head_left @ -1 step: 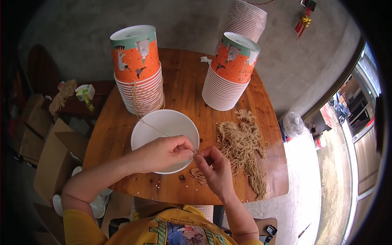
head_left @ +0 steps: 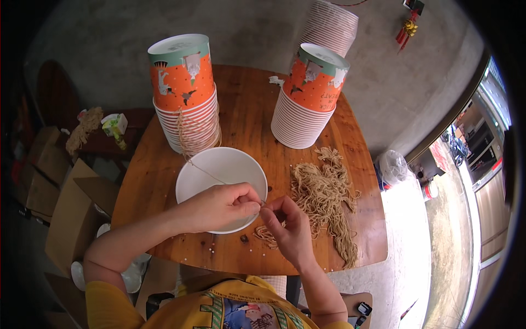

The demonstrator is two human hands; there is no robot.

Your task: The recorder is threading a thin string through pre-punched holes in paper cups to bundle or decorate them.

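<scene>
My left hand is closed in a pinch over a white round bucket, whose open mouth faces up. A thin tan string runs from it back to the stack of buckets at the left. My right hand meets the left fingertips at the bucket's right rim, also pinching the string's end. Exactly how the string lies between the fingertips is too small to tell. Just right of my right hand lies a loose heap of tan strings.
Two tall stacks of upturned paper buckets stand behind: the left stack with strings draped over it, the right stack. More white buckets rise at the back. Small white beads dot the table. A cardboard box stands at the left.
</scene>
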